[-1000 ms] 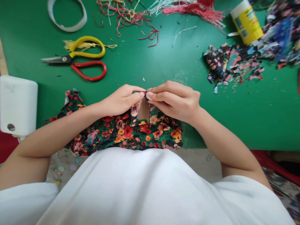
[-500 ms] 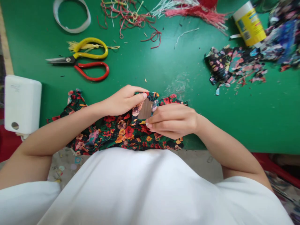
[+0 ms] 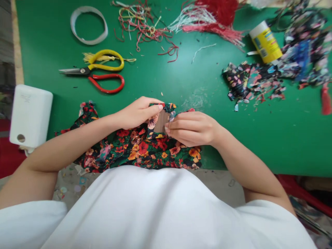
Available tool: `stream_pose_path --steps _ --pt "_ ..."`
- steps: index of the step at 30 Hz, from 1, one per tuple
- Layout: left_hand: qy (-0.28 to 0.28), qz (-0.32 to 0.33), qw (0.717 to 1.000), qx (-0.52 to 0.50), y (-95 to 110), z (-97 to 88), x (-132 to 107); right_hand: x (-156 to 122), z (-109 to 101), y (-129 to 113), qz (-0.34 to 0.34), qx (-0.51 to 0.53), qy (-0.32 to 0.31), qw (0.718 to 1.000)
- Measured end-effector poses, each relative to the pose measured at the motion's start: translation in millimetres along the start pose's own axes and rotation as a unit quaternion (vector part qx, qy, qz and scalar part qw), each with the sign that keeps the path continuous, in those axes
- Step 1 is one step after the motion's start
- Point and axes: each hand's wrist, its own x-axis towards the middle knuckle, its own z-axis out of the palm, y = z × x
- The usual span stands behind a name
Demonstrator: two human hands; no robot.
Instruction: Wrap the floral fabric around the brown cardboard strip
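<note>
Starting at the far left of the green table (image 3: 259, 138): a white plastic box (image 3: 31, 116), parked at the edge, well apart from the work and out of the way. Further in, near the far side, a flat white band loop (image 3: 89, 25). Nearer, a pair of scissors (image 3: 83, 71) with one yellow and one red handle, blades shut and pointing left, a yellow tassel (image 3: 89, 56) threaded through the yellow handle, all lying within easy reach of the left hand (image 3: 135, 116).

Directly in front of the person's white shirt (image 3: 155, 207), a floral fabric (image 3: 135, 148), dark with red and orange blooms, draped over the near table edge, most of it bunched low, only its upper part raised between the hands. Left hand clenched in a pinch, thumb and forefinger nipping the fabric's top edge over the upper end of a brown card strip (image 3: 160, 121), seemingly to hold cloth and card together. Beyond, toward the far side, a tangle of red and yellow cords (image 3: 141, 22).

Right hand (image 3: 197, 129) just beside the strip, touching it, fingers curled and grasping the fabric along the strip's right side, likely keeping the fold taut; thumb hidden.

Rightward, a red fringe bundle (image 3: 218, 8) at the far edge, then a pile of patterned fabric scraps (image 3: 249, 81), a yellow glue bottle (image 3: 266, 43) lying tilted just beside it, a bigger heap of blue-and-black scraps (image 3: 303, 52), and a small red tassel (image 3: 326, 100) at the right margin, all well apart from the hands.
</note>
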Motion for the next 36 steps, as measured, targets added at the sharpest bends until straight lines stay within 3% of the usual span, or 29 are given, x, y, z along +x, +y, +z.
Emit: stream_pose_path --steps 1,3,8,10,13,17,20,25,30,32,36 --pt "-0.006 -0.013 1.0 -0.027 -1 0.4 0 1 -2 3 -0.04 0.027 0.031 0.998" --pt "-0.027 -0.036 0.994 -0.099 -4 1.7 0 4 -9 8 -0.03 0.05 0.113 0.992" --pt "-0.028 -0.088 0.967 -0.237 -12 5.1 1 8 -18 22 0.126 0.046 0.246 0.96" --pt "-0.025 -0.112 0.953 -0.279 -12 6.0 1 7 -17 29 0.186 0.101 0.282 0.936" --pt "-0.018 -0.138 0.936 -0.324 -8 6.5 2 5 -12 41 0.223 0.181 0.322 0.902" --pt "0.017 -0.17 0.917 -0.359 0 6.5 1 4 -8 47 0.255 0.192 0.318 0.893" --pt "0.034 -0.177 0.914 -0.364 2 6.2 1 1 -10 46 0.276 0.092 0.31 0.905" --pt "0.042 -0.165 0.919 -0.355 -1 3.6 2 -3 -16 49 0.244 -0.114 0.224 0.937" --pt "0.027 -0.146 0.927 -0.345 -2 0.8 3 -5 -21 55 0.25 -0.153 0.14 0.946" --pt "0.031 -0.154 0.928 -0.339 -2 0.4 3 -4 -23 54 0.23 -0.15 0.157 0.949" --pt "0.022 -0.17 0.932 -0.32 -2 -1.5 4 2 -25 43 0.126 -0.142 0.182 0.965"
